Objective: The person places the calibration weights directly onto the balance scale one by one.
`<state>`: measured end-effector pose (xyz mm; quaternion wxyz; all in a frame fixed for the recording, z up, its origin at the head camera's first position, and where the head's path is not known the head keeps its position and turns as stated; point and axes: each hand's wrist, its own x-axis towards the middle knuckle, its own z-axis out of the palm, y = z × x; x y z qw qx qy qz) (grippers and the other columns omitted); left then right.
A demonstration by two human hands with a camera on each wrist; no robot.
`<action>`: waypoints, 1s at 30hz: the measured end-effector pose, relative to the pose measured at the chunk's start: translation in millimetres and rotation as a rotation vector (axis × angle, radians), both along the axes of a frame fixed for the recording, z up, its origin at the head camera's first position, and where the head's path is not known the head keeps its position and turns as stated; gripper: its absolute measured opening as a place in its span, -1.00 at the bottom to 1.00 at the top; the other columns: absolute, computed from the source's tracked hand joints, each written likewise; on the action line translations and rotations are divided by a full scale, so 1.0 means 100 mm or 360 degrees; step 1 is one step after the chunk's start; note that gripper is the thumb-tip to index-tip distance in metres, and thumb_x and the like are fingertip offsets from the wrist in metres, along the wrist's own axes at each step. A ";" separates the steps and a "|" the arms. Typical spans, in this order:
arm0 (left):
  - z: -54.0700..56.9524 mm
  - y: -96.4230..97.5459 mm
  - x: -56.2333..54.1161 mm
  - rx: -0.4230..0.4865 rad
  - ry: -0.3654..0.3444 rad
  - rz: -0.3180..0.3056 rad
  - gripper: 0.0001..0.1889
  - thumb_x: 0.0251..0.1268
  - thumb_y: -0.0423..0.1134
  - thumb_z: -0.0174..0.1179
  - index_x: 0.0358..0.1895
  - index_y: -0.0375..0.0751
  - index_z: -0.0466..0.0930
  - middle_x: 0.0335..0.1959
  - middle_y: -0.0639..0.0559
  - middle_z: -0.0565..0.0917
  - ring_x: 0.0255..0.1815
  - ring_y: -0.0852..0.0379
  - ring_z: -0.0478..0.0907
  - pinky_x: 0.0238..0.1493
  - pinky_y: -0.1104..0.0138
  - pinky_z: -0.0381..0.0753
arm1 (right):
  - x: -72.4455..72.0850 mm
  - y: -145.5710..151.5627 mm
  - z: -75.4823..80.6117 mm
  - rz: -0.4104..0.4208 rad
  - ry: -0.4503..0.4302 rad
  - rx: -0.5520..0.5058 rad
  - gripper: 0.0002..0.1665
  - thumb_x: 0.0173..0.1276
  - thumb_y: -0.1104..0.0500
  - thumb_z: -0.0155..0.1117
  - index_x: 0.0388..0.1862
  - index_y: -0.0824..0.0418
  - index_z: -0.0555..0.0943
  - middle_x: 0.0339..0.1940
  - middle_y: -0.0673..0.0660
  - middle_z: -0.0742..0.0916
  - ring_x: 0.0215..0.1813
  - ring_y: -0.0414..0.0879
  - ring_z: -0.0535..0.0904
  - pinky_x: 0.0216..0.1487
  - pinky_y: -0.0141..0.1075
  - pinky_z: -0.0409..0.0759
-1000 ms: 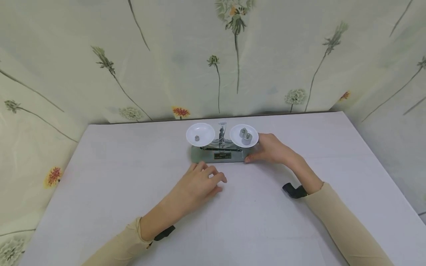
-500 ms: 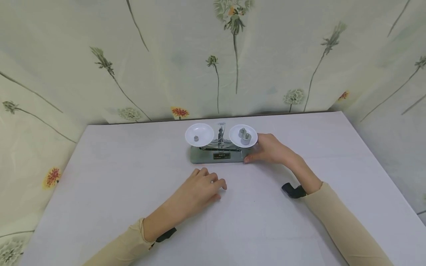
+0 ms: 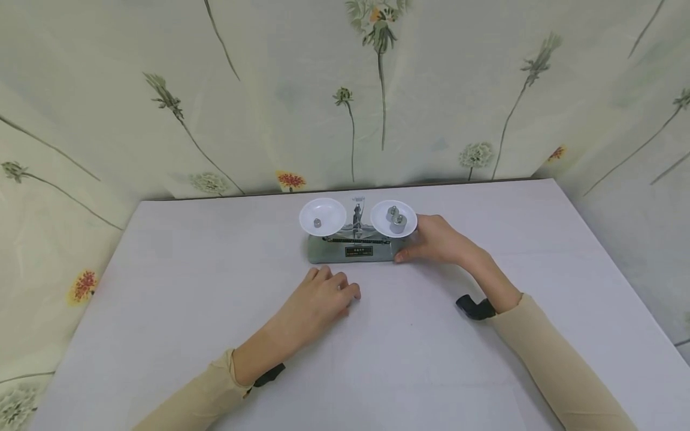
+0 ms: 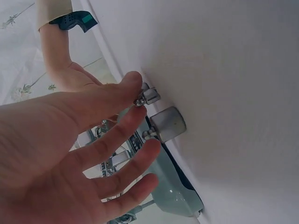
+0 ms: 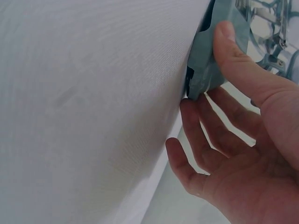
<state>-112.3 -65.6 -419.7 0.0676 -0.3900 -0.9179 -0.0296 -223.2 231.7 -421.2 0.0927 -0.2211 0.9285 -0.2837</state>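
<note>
A balance scale (image 3: 323, 254) with a grey-green base stands at the table's back. A small metal weight (image 3: 317, 222) lies in its left pan (image 3: 323, 206); two larger weights (image 3: 398, 224) sit in the right pan (image 3: 380, 209). My right hand (image 3: 439, 239) grips the base's right end, thumb (image 5: 229, 46) on the front. In front of the scale is my left hand (image 3: 318, 302), its thumb and index finger pinching the knob of a small weight (image 4: 151, 96). A bigger weight (image 4: 169, 124) stands beside it, by the middle fingertips. The hand hides both in the head view.
The white-covered table (image 3: 162, 287) extends around the scale and both arms. Behind its far edge hangs a flower-printed cloth (image 3: 302, 108). Black wrist devices (image 3: 475, 307) show at both cuffs.
My left hand first drew slightly back from the scale, then moved forward again, its fingers now closer together. My right hand stays on the scale's base.
</note>
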 end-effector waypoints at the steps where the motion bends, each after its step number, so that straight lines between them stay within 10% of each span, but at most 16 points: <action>1: 0.00 0.00 0.00 -0.0008 0.0008 0.0001 -0.76 0.36 -0.13 0.52 0.01 0.12 0.73 -0.19 0.13 0.76 -0.17 0.03 0.53 -0.02 0.21 0.58 | 0.00 0.00 0.00 0.0001 0.0001 -0.0003 -0.03 0.08 0.11 0.79 0.46 0.26 0.55 0.39 0.28 0.74 0.56 0.31 0.54 0.59 0.25 0.45; 30: -0.07 0.03 -0.04 -0.0026 0.0017 0.0012 -0.87 0.39 -0.11 0.49 -0.16 0.09 0.71 -0.25 0.17 0.79 -0.16 0.05 0.57 -0.02 0.21 0.52 | -0.03 0.02 -0.04 -0.0033 -0.0009 0.0022 -0.05 0.06 0.06 0.81 0.43 0.19 0.59 0.35 0.23 0.76 0.53 0.27 0.57 0.58 0.23 0.46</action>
